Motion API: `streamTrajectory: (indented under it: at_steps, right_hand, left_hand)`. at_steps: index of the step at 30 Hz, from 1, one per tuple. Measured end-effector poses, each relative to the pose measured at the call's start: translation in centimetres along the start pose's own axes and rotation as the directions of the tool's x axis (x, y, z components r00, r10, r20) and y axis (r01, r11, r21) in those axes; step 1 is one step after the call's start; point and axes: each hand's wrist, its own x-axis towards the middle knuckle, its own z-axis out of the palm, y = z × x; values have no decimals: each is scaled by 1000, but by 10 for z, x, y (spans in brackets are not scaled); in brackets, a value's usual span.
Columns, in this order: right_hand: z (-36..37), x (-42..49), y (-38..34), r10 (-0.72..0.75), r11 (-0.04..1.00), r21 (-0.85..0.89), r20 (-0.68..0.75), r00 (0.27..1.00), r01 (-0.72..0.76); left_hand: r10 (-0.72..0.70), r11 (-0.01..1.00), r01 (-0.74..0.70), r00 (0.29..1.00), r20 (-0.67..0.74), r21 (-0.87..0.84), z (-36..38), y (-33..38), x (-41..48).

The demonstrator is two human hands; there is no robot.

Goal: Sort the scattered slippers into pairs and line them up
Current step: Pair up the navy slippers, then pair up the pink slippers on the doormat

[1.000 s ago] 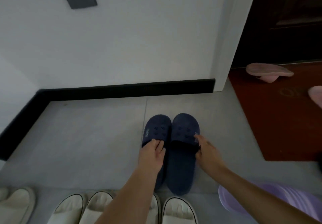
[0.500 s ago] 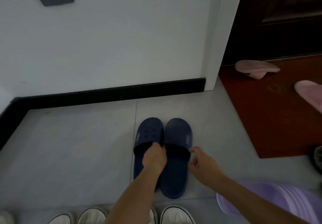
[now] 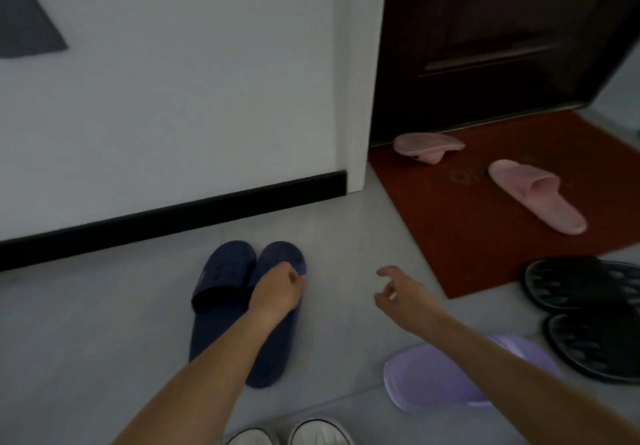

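Observation:
Two navy slippers lie side by side on the grey floor, toes toward the wall: the left navy slipper point(image 3: 221, 292) and the right navy slipper point(image 3: 277, 351). My left hand point(image 3: 277, 290) rests on the strap of the right one, fingers curled on it. My right hand point(image 3: 401, 294) hovers off to the right above bare floor, fingers apart, holding nothing. A pink slipper point(image 3: 536, 195) lies upright on the red mat, another pink slipper point(image 3: 427, 146) lies flipped by the door. A lilac slipper point(image 3: 446, 379) sits under my right forearm. Two black slippers point(image 3: 588, 316) overlap at the right edge.
A white wall with a black skirting board point(image 3: 173, 223) runs behind the navy pair. The red doormat point(image 3: 460, 236) lies before a dark door point(image 3: 502, 39). White shoe toes point(image 3: 318, 432) show at the bottom edge.
My right hand has let go of the right navy slipper and moved away to the right. My left hand has shifted onto the right slipper's strap. The view has swung right, revealing more slippers.

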Motion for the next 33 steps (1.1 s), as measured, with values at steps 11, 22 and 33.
streamTrajectory:
  at_steps: [11,22,33]
  right_hand:
    - [-83,56,70,222,933,340,-294,930,-116]
    - [-227,69,90,90,988,131,-90,992,-77]
    - [-277,110,73,263,961,112,-86,961,-253]
  left_hand:
    - [250,966,-248,968,16,-73,53,157,28]
    - [84,989,-110,968,236,96,-15,270,47]
    - [269,861,-380,905,330,337,-84,378,111]
